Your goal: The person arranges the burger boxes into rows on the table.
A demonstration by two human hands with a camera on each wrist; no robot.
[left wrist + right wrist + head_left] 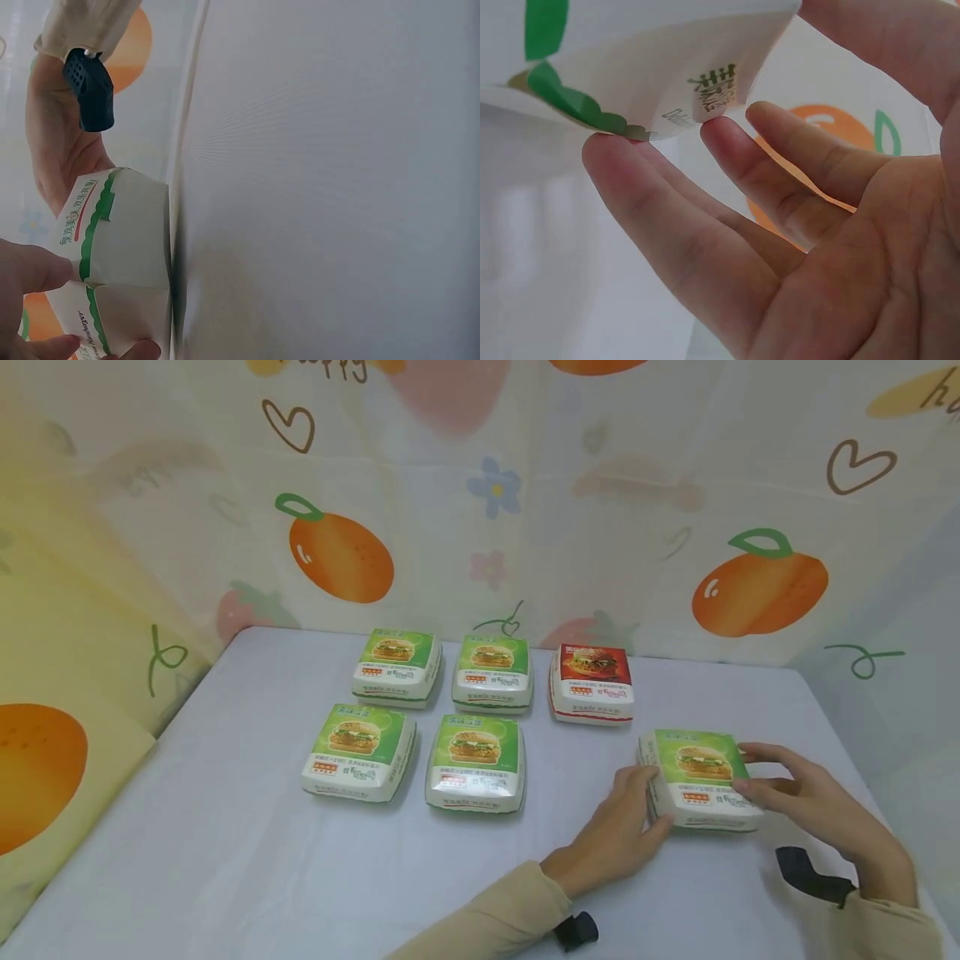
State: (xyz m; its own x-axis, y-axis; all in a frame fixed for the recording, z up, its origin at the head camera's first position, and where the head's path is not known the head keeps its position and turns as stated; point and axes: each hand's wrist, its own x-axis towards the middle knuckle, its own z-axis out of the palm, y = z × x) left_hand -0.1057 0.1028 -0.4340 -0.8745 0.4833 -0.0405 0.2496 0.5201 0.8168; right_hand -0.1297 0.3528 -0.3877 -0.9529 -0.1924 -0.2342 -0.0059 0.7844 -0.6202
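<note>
At the right of the table is a white and green burger box (701, 785) with a burger picture on its lid. My left hand (615, 831) grips it at the left side, thumb near the front corner and fingers along the side. From the right, my right hand (817, 797) holds the same box with its fingertips and thumb. In the left wrist view, the box's white wall (131, 225) stands close over the cloth, with the other hand (64, 142) beyond it. Several right fingertips (724, 135) meet the box's lower edge in the right wrist view.
Left of my hands stand several closed burger boxes in two rows. The back row has two green boxes (491, 672) and a red one (592, 685); the front row has two green ones (476, 764). A patterned cloth (487, 552) hangs behind the white table (247, 860).
</note>
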